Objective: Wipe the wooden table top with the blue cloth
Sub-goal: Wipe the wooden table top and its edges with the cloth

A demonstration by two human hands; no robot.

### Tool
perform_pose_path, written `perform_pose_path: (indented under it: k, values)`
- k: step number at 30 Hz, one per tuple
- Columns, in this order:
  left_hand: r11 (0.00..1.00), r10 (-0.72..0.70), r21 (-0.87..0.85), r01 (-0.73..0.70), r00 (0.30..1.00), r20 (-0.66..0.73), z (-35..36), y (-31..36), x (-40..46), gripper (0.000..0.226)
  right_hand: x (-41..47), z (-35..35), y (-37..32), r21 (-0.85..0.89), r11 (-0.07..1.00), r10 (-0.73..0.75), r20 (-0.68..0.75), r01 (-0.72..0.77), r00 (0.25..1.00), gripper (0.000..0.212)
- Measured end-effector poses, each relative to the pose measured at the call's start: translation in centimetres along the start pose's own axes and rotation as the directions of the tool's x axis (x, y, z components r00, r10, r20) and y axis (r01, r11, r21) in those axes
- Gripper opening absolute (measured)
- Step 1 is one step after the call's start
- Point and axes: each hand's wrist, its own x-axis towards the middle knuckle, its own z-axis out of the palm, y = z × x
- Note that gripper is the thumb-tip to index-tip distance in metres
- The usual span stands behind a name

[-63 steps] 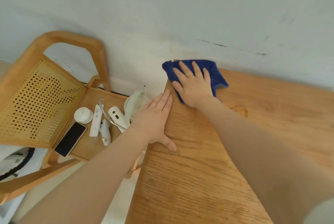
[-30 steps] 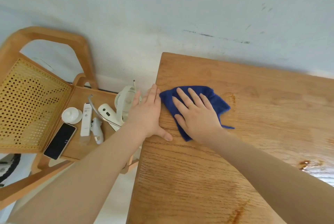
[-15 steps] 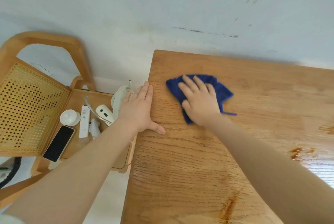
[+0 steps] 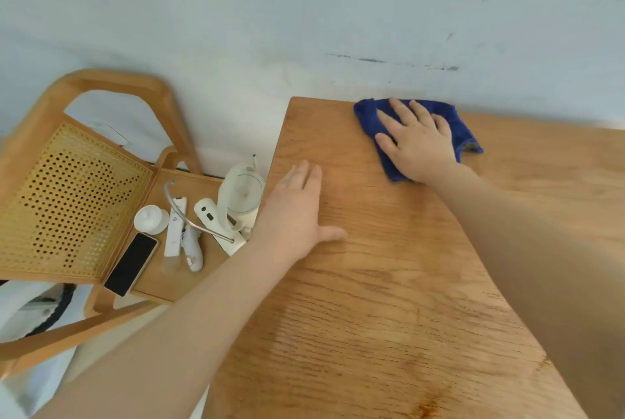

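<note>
At far edge of wooden table top [image 4: 389,283], by wall: right hand [image 4: 417,144] flat, palm pressing blue cloth [image 4: 465,132], not clenched. Left hand [image 4: 294,212] open, bracing at left edge, holding nothing. Risk: overshooting stroke pushes cloth off back edge.

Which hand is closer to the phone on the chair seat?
Left. The left hand rests flat at the table's edge beside the chair, near the phone. The right hand presses the blue cloth farther away.
</note>
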Motion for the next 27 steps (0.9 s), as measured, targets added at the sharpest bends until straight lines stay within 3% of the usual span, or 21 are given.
perform_pose_path:
  k: [3, 7, 10, 12, 15, 19, 21, 27]
  values:
    - [0.99, 0.081, 0.119, -0.078, 0.997, -0.019, 0.6, 1.1, -0.4, 0.102, -2.0, 0.5, -0.6, -0.023, 0.999, -0.037, -0.024, 0.037, 0.999, 0.048]
    - [0.995, -0.084, 0.069, 0.078, 0.993, 0.087, 1.4, 3.5, -0.4, 0.121, -9.0, 1.1, -0.3, -0.013, 0.974, -0.227, -0.089, 0.227, 0.97, 0.054]
    - [0.98, -0.161, 0.135, 0.145, 0.98, 0.117, 2.2, 5.4, 0.2, 0.135, -10.2, 1.4, 0.9, -0.027, 0.937, -0.348, -0.094, 0.347, 0.933, 0.047]
    - [0.962, -0.19, 0.218, 0.164, 0.976, 0.103, 2.4, 6.0, 0.8, 0.14, -7.8, 1.2, 1.4, -0.029, 0.945, -0.326, -0.08, 0.325, 0.942, 0.048]
    - [0.946, -0.202, 0.279, 0.164, 0.973, 0.114, 2.2, 6.2, 1.5, 0.141, -2.7, -0.1, 2.0, 0.025, 0.986, -0.16, -0.094, 0.163, 0.983, 0.057]
    - [0.938, -0.228, 0.294, 0.184, 0.966, 0.122, 2.8, 6.0, 1.4, 0.141, 0.9, -0.4, 2.4, 0.041, 0.999, -0.006, -0.03, 0.007, 1.0, 0.048]
    - [0.94, -0.227, 0.286, 0.189, 0.968, 0.108, 2.9, 5.9, 1.1, 0.141, -0.7, -0.5, 2.2, 0.034, 0.999, -0.032, -0.022, 0.033, 0.999, 0.048]
    - [0.953, -0.223, 0.229, 0.197, 0.97, 0.092, 2.5, 6.1, 0.7, 0.14, -10.5, 0.3, 2.5, -0.025, 0.953, -0.302, 0.0, 0.302, 0.953, 0.052]
